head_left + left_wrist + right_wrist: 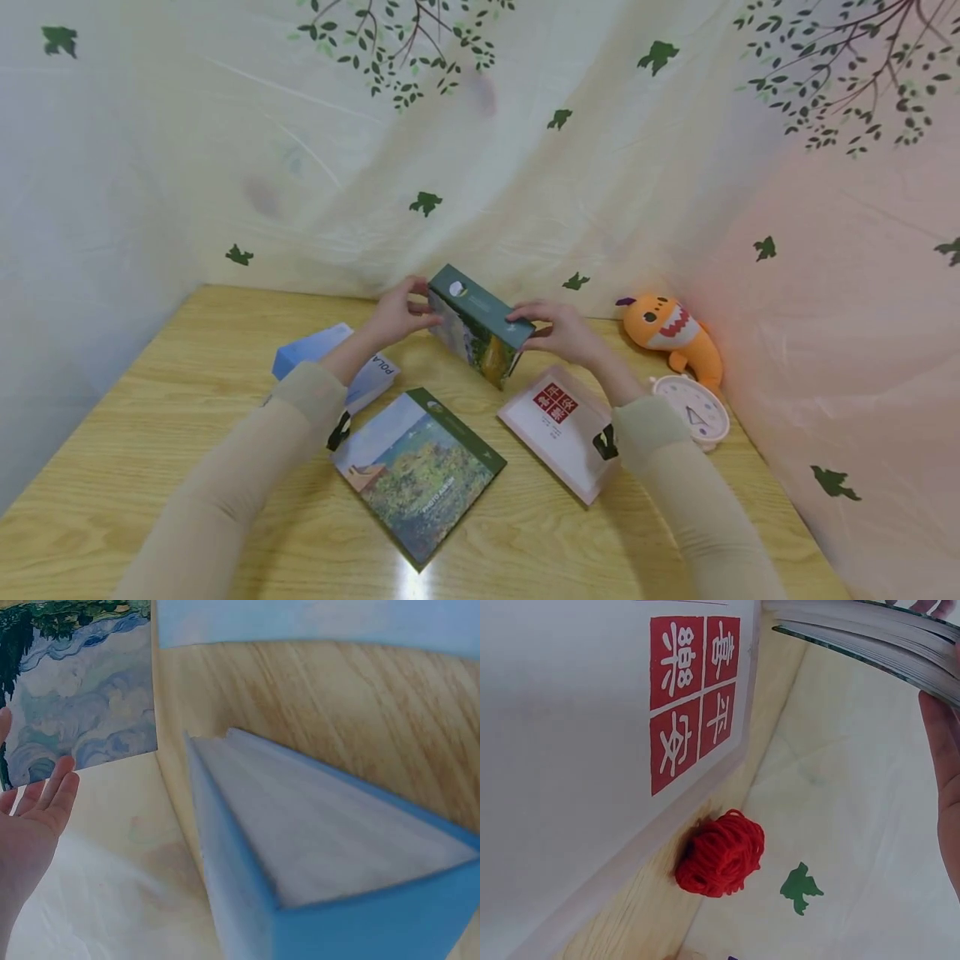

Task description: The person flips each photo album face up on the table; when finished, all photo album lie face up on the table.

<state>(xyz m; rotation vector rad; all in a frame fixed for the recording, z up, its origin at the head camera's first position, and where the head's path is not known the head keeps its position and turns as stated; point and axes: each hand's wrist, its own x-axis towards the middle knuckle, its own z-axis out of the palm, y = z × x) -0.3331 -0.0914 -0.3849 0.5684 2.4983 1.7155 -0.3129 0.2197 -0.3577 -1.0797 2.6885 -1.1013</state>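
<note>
A thick photo album (pixel 480 321) stands on edge at the back of the table, its dark green spine up and a painting print on its cover. My right hand (pixel 555 329) grips its right end, fingers on the spine and thumb lower; in the right wrist view its white pages (pixel 877 637) lie between thumb and fingers. At the left end is my left hand (pixel 401 312), thumb and fingers spread at the cover; the left wrist view shows those fingers (pixel 64 787) fairly straight. A similar photo album (pixel 427 475) lies flat in front.
A blue-and-white box (pixel 363 383) lies under my left forearm, its open end (pixel 375 817) near the left wrist camera. A pale package with red characters (pixel 555 425) lies by my right forearm. Beyond are red yarn (pixel 724 855), an orange plush shark (pixel 675 329) and a pink clock (pixel 693 410).
</note>
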